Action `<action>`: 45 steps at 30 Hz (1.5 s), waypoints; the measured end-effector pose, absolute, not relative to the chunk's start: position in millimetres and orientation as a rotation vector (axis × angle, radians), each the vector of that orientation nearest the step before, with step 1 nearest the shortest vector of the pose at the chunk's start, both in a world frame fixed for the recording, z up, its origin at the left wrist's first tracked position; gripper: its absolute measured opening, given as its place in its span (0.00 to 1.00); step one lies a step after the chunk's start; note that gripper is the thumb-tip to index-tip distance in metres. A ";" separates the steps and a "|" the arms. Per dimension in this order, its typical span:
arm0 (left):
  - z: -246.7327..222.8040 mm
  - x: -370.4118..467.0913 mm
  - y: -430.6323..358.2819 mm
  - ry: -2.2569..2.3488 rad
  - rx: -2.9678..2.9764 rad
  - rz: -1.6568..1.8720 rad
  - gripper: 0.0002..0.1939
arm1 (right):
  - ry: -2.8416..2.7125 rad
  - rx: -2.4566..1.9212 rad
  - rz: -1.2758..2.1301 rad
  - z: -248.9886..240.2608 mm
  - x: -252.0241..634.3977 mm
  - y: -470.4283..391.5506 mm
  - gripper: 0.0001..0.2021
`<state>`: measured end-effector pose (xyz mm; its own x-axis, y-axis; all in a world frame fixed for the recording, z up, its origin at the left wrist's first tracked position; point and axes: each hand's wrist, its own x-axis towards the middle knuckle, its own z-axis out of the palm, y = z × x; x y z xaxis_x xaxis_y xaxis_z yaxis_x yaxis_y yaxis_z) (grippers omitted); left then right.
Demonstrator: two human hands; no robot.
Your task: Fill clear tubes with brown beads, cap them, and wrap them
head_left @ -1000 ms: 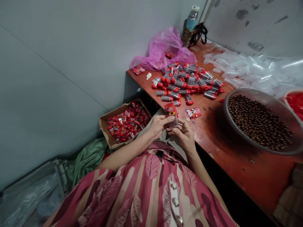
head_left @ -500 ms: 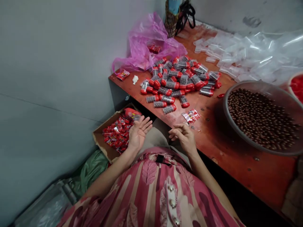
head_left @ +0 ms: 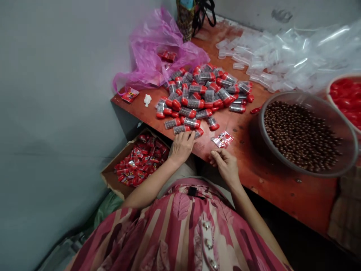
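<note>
My left hand (head_left: 182,147) reaches over the table's front edge, its fingers bent onto a small clear tube with a red cap (head_left: 199,133) at the near side of the pile. The pile of red-capped tubes (head_left: 208,97) holds dark beads inside the clear parts. My right hand (head_left: 225,162) is at the table edge, thumb and fingers pressed together; what they hold, if anything, is too small to make out. Just beyond it lies a flat red and white printed packet (head_left: 223,139) on the red table (head_left: 282,195).
A cardboard box (head_left: 108,175) of red packets (head_left: 141,160) stands below the table at left. Also there: a pink bag (head_left: 158,41), a bowl (head_left: 307,173) of brown beads (head_left: 301,135), clear tubes (head_left: 262,56), and a tub of red caps (head_left: 346,96).
My left hand has moved from above the box to the near tubes, its fingers now bent down. A red packet near it has dropped into the box. The view has shifted slightly right.
</note>
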<state>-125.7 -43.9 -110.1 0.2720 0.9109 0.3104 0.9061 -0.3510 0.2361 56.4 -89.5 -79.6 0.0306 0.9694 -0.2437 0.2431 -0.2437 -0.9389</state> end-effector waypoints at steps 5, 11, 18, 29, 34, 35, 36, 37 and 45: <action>-111.3 -110.3 -55.7 1.618 2.451 0.724 0.18 | -1.522 -1.866 1.057 -78.6 36.2 -65.1 0.22; -109.2 -101.8 -68.0 1.272 2.307 1.004 0.12 | -1.507 -2.003 0.902 -74.9 39.9 -63.0 0.16; -100.9 -73.5 -21.6 1.149 2.415 0.929 0.18 | -0.664 -1.335 1.191 -75.1 82.0 -99.4 0.10; -115.7 -44.4 -13.7 1.353 2.520 0.758 0.12 | -0.662 -1.327 1.139 -69.8 113.7 -88.7 0.12; -99.2 -45.1 -33.9 1.326 2.497 0.872 0.12 | -0.837 -1.557 1.043 -80.1 101.5 -71.0 0.18; -95.3 -45.4 -38.7 1.308 2.476 0.887 0.12 | -0.848 -1.555 1.030 -80.8 99.3 -69.0 0.19; -91.4 -46.1 -43.4 1.288 2.435 0.913 0.11 | -0.855 -1.552 1.005 -80.9 97.5 -67.6 0.19; -87.6 -47.3 -47.5 1.273 2.365 0.951 0.11 | -0.862 -1.548 0.974 -80.2 96.3 -67.0 0.18; -70.3 -69.4 -59.4 1.088 1.191 0.915 0.15 | -1.040 -1.303 1.291 -60.6 95.7 -70.1 0.15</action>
